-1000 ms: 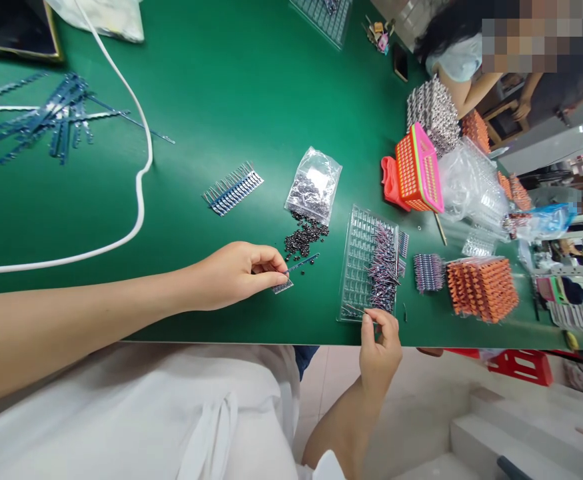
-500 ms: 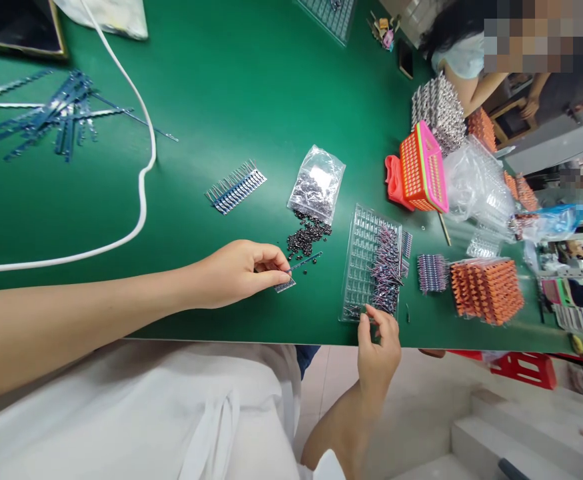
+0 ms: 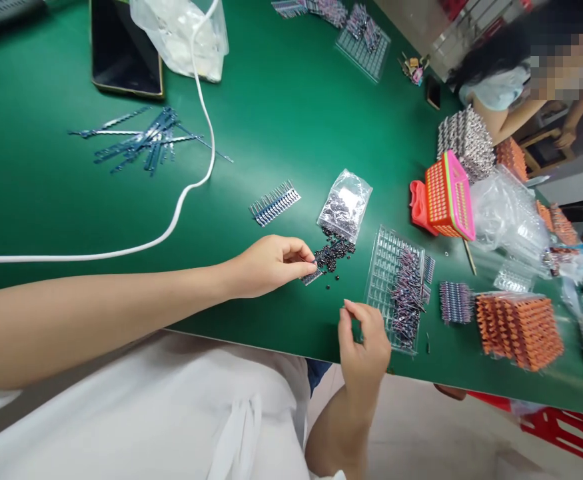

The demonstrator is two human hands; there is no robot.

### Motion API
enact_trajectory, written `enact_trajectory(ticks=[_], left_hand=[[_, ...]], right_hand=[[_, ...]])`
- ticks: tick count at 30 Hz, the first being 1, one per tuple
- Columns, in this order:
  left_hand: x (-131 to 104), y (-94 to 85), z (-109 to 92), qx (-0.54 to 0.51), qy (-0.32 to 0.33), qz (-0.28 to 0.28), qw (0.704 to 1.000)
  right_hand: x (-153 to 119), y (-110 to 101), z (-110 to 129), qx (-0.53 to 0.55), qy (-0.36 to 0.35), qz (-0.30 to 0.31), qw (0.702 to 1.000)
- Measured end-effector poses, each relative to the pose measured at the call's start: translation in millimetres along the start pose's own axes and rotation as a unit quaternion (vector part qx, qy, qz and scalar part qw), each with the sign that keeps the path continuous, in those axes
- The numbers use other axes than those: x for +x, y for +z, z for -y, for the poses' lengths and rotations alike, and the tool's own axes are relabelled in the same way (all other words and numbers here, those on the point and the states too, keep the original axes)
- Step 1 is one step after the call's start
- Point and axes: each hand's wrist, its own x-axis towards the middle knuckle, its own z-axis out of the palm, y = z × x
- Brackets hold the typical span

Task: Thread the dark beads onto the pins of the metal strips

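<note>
My left hand (image 3: 278, 267) pinches a short segmented strip (image 3: 312, 277) between thumb and forefinger, just above the table. Beside its fingertips lies a loose heap of small dark beads (image 3: 334, 255), spilling from a clear plastic bag (image 3: 345, 205). My right hand (image 3: 366, 340) is at the table's front edge, thumb and forefinger brought together; anything between them is too small to make out. Right behind that hand sits a clear compartment tray (image 3: 384, 267) with a pile of thin pin-like pieces (image 3: 407, 293). A row of pins on a blue strip (image 3: 275, 203) lies farther back.
Blue strips (image 3: 146, 140) lie scattered at left by a white cable (image 3: 181, 200) and a dark tablet-like device (image 3: 126, 50). To the right are a basket (image 3: 441, 197), stacked orange pieces (image 3: 516, 330) and plastic bags (image 3: 508, 207). Another person's arm (image 3: 508, 120) rests at the far right.
My right hand has moved left, away from the compartment tray, toward my left hand. My left hand still holds the strip, now closer to the beads. The view has shifted.
</note>
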Motion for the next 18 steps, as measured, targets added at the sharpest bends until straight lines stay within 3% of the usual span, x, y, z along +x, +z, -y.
enact_trajectory(ticks=[9, 14, 18], left_hand=[[1, -3.8, -7, -0.032, 0.008, -0.029, 0.999], [0, -3.8, -8, -0.018, 0.006, -0.03, 0.999], [-1, -3.6, -7, 0.0, 0.009, -0.026, 1.0]], right_hand=[[30, 36, 11, -0.078, -0.023, 0.061, 0.995], [33, 43, 10, -0.099, -0.023, 0.069, 0.992], [28, 40, 10, -0.087, -0.021, 0.038, 0.995]])
